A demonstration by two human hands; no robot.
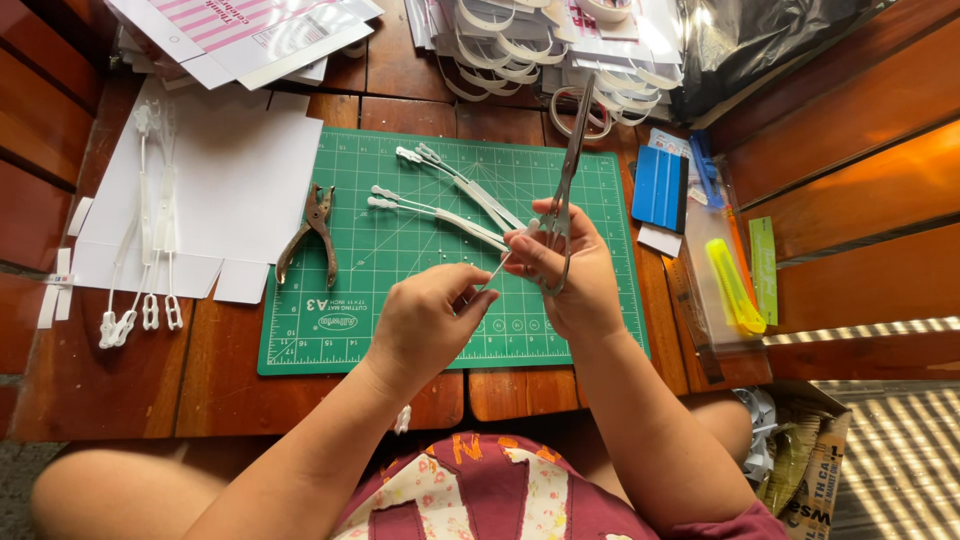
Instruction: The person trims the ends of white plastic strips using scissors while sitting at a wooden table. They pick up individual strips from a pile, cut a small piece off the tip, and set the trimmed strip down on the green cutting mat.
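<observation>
Lying on the wooden table (220,400), a green mat (400,250) is the landmark: white sheets (240,170) sit left of it, pink-striped flat boxes (240,35) beyond its far left corner, a blue card (660,187) to its right. Above the mat's near edge, the right hand (570,270) grips long scissors (570,170), fingers through the handles. The left hand (425,320) pinches a thin white strip (495,270) between closed fingertips.

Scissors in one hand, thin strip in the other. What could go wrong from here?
The right hand holds the scissors blades-up beside the fingertips, so a nick is possible. The white strip pinched by the left hand is thin and could slip or be cut unevenly. Trimmed pieces may drop off the table edge.
</observation>
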